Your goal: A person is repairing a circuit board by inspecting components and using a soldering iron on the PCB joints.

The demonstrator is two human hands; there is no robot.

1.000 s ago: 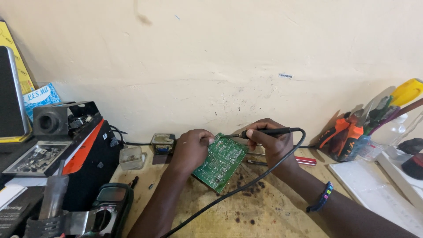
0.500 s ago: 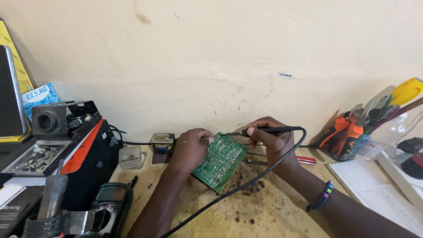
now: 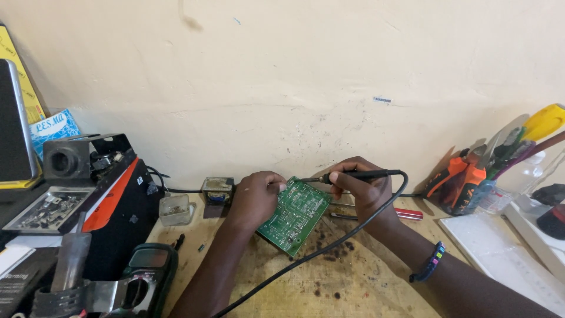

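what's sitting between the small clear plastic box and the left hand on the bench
In the head view, a small transformer stands against the wall between the clear plastic box and the left hand, which holds the green circuit board.

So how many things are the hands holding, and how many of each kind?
Flat green printed circuit board, propped on edge by the left hand: 1
Slim black soldering iron with a black cord, pinched in the right hand: 1
Total: 2
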